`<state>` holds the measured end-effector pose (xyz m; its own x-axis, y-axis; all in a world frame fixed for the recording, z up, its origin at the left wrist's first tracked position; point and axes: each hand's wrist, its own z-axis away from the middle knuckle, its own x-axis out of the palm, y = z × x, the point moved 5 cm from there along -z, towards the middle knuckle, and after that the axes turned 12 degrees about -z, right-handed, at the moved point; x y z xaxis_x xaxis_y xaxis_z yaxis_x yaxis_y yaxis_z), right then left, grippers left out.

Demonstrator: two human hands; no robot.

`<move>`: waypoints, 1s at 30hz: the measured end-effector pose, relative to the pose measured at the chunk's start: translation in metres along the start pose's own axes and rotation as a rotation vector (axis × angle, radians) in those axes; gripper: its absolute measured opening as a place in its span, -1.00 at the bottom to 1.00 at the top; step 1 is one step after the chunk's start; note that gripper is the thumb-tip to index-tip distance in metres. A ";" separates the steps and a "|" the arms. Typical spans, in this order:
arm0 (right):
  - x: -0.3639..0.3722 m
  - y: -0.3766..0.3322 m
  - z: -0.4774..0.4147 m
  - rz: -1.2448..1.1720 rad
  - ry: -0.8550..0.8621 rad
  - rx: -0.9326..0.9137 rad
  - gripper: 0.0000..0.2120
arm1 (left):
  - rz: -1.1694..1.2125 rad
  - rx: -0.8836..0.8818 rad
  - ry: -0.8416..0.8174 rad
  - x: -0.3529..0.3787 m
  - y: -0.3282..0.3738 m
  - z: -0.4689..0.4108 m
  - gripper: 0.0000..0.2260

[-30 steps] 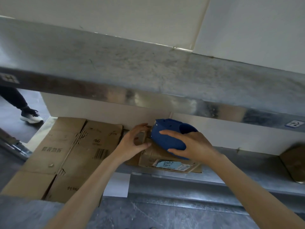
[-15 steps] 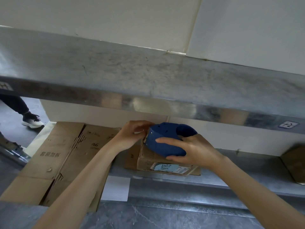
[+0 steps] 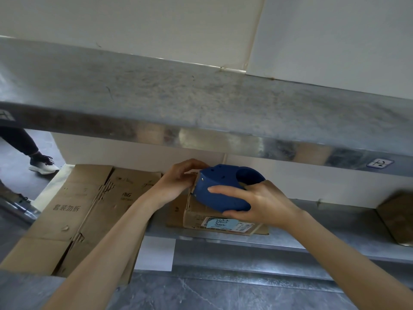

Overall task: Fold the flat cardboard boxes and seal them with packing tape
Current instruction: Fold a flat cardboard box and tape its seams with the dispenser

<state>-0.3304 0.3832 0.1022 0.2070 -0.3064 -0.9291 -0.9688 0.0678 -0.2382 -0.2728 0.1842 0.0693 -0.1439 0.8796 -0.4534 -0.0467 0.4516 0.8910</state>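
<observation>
- Head view: your right hand [image 3: 263,205] is clenched around the blue dispenser [image 3: 223,189], thumb under its lower side and fingers across the near face, at the centre of the frame.
- Your left hand [image 3: 178,182] pinches at the dispenser's toothed edge; whether it has the tape end between its fingertips you cannot tell from here.
- The dispenser sits on top of the small box [image 3: 223,222], which rests on the lower shelf [image 3: 324,222] just below centre.
- The dispenser looks like hard, light plastic, so a palm-round hold on its body should serve; keep your skin off the teeth.
- The box is likely light and stiff along its edges but soft across the panels. Press on the seams and corners, not mid-panel, or it may dent and slide on the smooth metal.
- The flat boxes [image 3: 85,211] lean at the lower left, touching your left forearm; they will probably bend if lifted by one corner, so take them by two edges.
- The upper shelf [image 3: 201,113] overhangs close above both hands, so there is little room upward. More open room lies toward you, at the bottom of the frame.
</observation>
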 end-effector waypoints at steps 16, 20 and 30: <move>0.000 -0.014 0.000 0.018 0.015 -0.064 -0.46 | -0.053 -0.058 -0.002 -0.002 0.008 0.010 -0.62; -0.002 -0.015 0.001 0.026 0.008 -0.057 -0.43 | -0.048 -0.064 0.007 -0.002 0.010 0.010 -0.66; -0.007 -0.007 0.000 -0.052 -0.062 0.104 -0.40 | -0.091 -0.044 0.116 0.004 0.001 0.004 -0.60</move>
<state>-0.3246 0.3851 0.1104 0.2676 -0.2534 -0.9296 -0.9380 0.1522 -0.3115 -0.2697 0.1886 0.0685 -0.2504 0.8111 -0.5287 -0.1074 0.5194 0.8477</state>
